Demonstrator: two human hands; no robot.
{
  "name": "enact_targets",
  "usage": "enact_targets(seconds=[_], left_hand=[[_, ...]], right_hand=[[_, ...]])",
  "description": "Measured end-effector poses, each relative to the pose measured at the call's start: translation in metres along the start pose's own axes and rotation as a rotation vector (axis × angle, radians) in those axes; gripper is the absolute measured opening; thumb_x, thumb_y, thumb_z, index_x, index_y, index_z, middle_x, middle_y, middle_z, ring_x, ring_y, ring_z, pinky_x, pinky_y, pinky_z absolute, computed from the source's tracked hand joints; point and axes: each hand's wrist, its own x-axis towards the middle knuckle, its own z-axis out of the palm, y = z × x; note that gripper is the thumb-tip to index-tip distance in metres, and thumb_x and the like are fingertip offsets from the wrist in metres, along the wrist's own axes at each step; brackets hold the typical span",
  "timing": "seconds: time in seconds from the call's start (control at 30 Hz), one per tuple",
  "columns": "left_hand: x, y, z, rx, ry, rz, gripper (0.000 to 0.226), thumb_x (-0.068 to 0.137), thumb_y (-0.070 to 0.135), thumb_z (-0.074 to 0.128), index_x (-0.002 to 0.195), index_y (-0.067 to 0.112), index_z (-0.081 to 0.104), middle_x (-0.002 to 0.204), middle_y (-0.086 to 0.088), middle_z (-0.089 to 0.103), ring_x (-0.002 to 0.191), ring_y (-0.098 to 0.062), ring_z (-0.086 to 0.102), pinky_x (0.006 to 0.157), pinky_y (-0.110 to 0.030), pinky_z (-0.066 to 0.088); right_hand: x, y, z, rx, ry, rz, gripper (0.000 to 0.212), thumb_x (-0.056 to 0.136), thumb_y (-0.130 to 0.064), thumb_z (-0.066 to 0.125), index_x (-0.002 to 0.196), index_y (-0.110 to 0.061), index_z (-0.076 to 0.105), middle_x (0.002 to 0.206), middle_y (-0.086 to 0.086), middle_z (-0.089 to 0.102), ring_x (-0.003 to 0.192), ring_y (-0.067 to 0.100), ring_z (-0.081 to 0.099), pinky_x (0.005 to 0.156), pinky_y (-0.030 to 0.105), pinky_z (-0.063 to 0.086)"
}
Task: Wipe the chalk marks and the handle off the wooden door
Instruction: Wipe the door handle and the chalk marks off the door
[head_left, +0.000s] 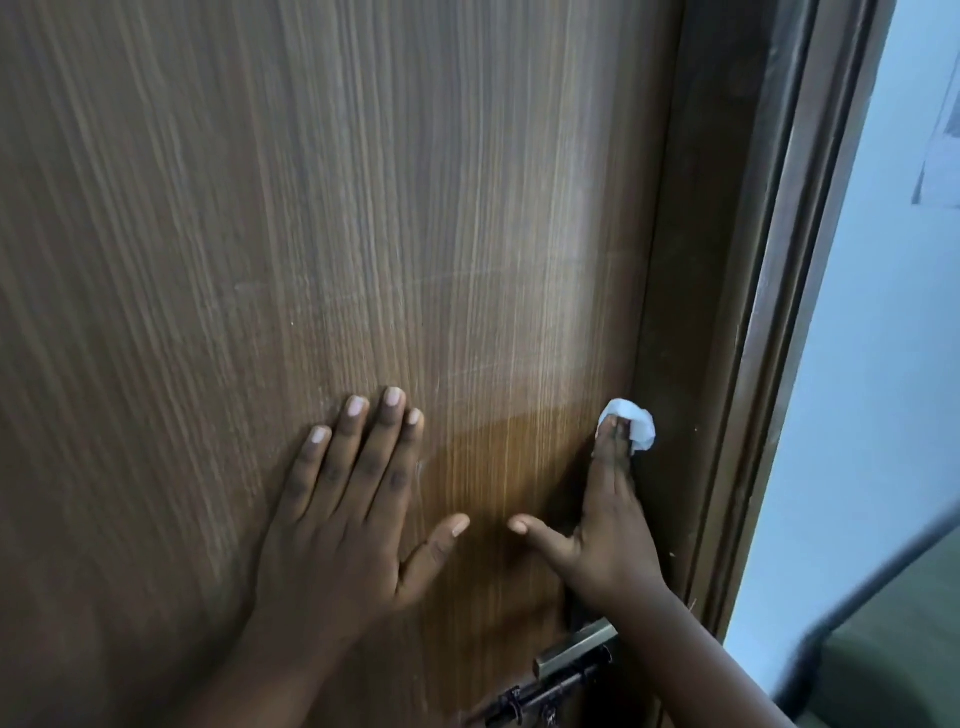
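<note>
The wooden door (311, 208) fills the view, with faint whitish chalk smears (467, 280) across its middle. My left hand (353, 499) lies flat on the door, fingers spread. My right hand (608, 519) presses a small white wipe (636, 423) against the door's right edge with straight fingers, thumb stuck out to the left. A darker, wet-looking patch (493, 467) lies between the two hands. The metal handle (576, 652) shows just under my right wrist, partly hidden by the arm.
A black latch bolt (545, 691) sits below the handle. The dark door frame (727, 312) runs down the right side, with a pale wall (883, 364) beyond it and a paper (943, 156) stuck to that wall.
</note>
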Motion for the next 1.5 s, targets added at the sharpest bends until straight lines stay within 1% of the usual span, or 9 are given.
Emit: enact_targets(seconds=[0.1,0.23,0.33,0.53,0.73,1.03,1.2,1.37,1.5], left_hand=[[0.0,0.001,0.0,-0.014,0.005,-0.003,0.077,0.093,0.059,0.037,0.145,0.002,0.036,0.152,-0.016,0.032,0.143,-0.032,0.025,0.117,-0.046,0.017],[-0.001,0.0,-0.001,0.005,0.004,0.004,0.078,0.093,0.059,0.039,0.146,0.002,0.034,0.153,-0.016,0.031,0.143,-0.032,0.025,0.117,-0.046,0.015],[-0.001,0.001,0.0,0.009,0.006,0.002,0.079,0.092,0.058,0.041,0.146,0.002,0.034,0.153,-0.017,0.031,0.143,-0.032,0.024,0.117,-0.046,0.015],[-0.001,0.003,0.003,0.013,0.016,-0.011,0.079,0.093,0.059,0.039,0.147,0.002,0.032,0.153,-0.018,0.03,0.143,-0.034,0.023,0.119,-0.045,0.01],[0.0,0.005,0.004,0.03,0.03,-0.02,0.078,0.092,0.058,0.04,0.146,0.002,0.033,0.153,-0.017,0.03,0.144,-0.033,0.021,0.118,-0.045,0.011],[0.0,0.003,0.005,0.073,0.016,-0.004,0.08,0.091,0.059,0.042,0.146,0.001,0.034,0.153,-0.018,0.03,0.143,-0.034,0.023,0.117,-0.046,0.013],[0.0,0.004,0.003,0.12,-0.026,-0.005,0.08,0.092,0.06,0.042,0.147,0.002,0.032,0.154,-0.017,0.028,0.144,-0.034,0.021,0.117,-0.048,0.015],[0.0,0.003,0.004,0.097,-0.022,-0.012,0.079,0.093,0.059,0.04,0.147,0.002,0.033,0.154,-0.016,0.028,0.144,-0.032,0.021,0.116,-0.048,0.017],[-0.001,0.002,0.004,0.081,-0.01,-0.008,0.079,0.092,0.059,0.04,0.147,0.003,0.032,0.154,-0.016,0.028,0.144,-0.031,0.021,0.116,-0.046,0.016]], right_hand=[[0.002,-0.006,-0.008,0.09,0.006,0.019,0.124,0.054,-0.095,0.039,0.136,-0.034,-0.031,0.151,-0.013,-0.024,0.142,0.007,-0.012,0.117,0.042,0.018],[0.012,-0.021,-0.024,0.166,0.032,0.048,0.128,0.049,-0.096,0.039,0.141,-0.033,-0.025,0.159,0.0,-0.002,0.131,0.002,0.011,0.105,0.028,0.028],[0.016,-0.017,-0.027,0.12,0.016,0.019,0.129,0.052,-0.094,0.042,0.143,-0.032,-0.024,0.158,-0.002,-0.009,0.139,0.008,0.009,0.109,0.035,0.031],[-0.042,0.019,0.004,0.137,-0.241,0.196,0.128,0.05,-0.089,0.055,0.126,-0.048,-0.04,0.159,0.0,-0.002,0.139,0.012,0.017,0.11,0.034,0.029],[-0.051,0.029,0.009,0.167,-0.258,0.301,0.123,0.049,-0.094,0.048,0.14,-0.044,-0.017,0.151,0.003,0.031,0.131,0.018,0.04,0.102,0.036,0.042],[-0.052,0.023,0.01,0.349,-0.21,0.297,0.123,0.05,-0.089,0.056,0.14,-0.048,-0.018,0.155,0.0,0.022,0.138,0.016,0.028,0.108,0.032,0.033],[-0.013,0.001,-0.01,0.302,-0.078,0.131,0.124,0.054,-0.085,0.057,0.146,-0.038,-0.01,0.156,0.006,0.019,0.132,0.013,0.034,0.096,0.025,0.035],[0.001,-0.009,-0.016,0.269,-0.04,0.073,0.125,0.056,-0.086,0.054,0.147,-0.033,-0.012,0.159,0.002,0.007,0.143,0.016,0.014,0.102,0.025,0.025],[-0.001,-0.019,-0.015,0.267,-0.024,0.07,0.122,0.056,-0.086,0.054,0.141,-0.041,-0.022,0.159,-0.002,-0.005,0.144,0.014,0.003,0.115,0.039,0.021]])
